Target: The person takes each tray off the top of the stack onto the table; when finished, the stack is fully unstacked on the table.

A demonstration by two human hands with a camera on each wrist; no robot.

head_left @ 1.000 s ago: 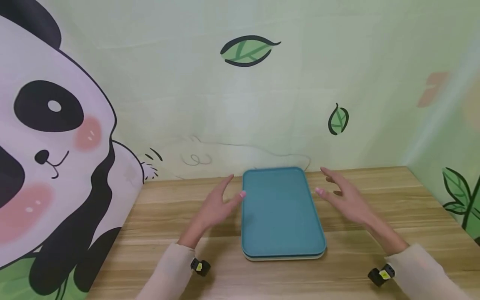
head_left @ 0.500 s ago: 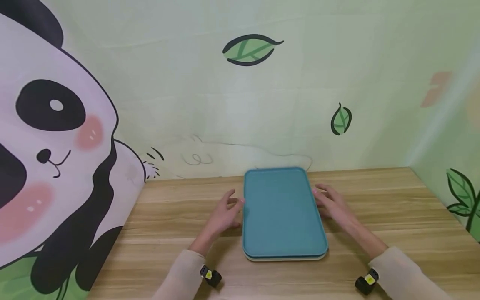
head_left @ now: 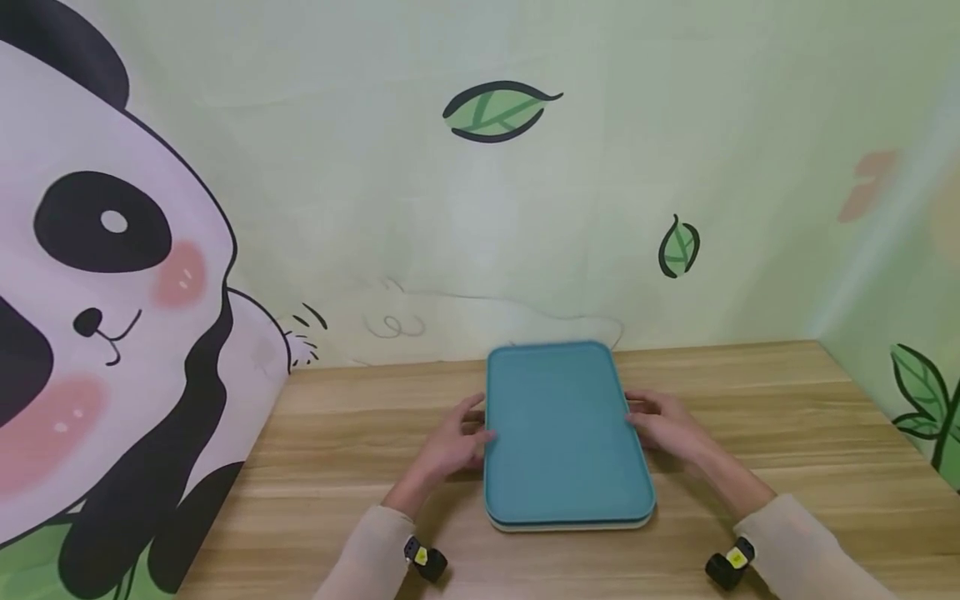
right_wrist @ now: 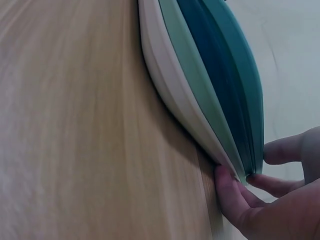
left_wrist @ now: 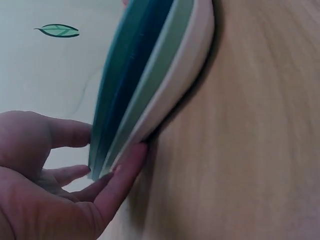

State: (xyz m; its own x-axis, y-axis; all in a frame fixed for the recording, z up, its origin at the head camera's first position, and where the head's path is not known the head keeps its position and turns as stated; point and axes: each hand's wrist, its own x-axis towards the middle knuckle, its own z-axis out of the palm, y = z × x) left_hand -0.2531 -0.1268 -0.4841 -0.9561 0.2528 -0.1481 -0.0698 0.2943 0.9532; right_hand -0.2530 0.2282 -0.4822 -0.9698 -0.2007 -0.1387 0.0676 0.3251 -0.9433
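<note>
A stack of rectangular trays lies on the wooden table, its teal top tray [head_left: 566,433] facing up in the head view. Under it, the left wrist view shows a dark blue tray [left_wrist: 137,65], a light green one [left_wrist: 159,65] and a cream one [left_wrist: 187,62] at the bottom. My left hand [head_left: 452,442] [left_wrist: 55,185] grips the stack's left side, thumb at the teal rim and a fingertip against the cream tray's lower edge. On the right side my right hand [head_left: 671,429] [right_wrist: 280,190] holds the edge likewise, fingertips at the top and bottom trays.
The wood-grain table [head_left: 360,467] meets a pale green backdrop [head_left: 360,192] just behind the stack. A large printed panda [head_left: 112,333] covers the left side, and printed leaves [head_left: 918,387] stand at the right. Small black devices [head_left: 426,560] sit at both wrists.
Both hands have moved inward from beside the stack and now grip its long sides. They also sit a little nearer the front than before. The stack lies in the same place.
</note>
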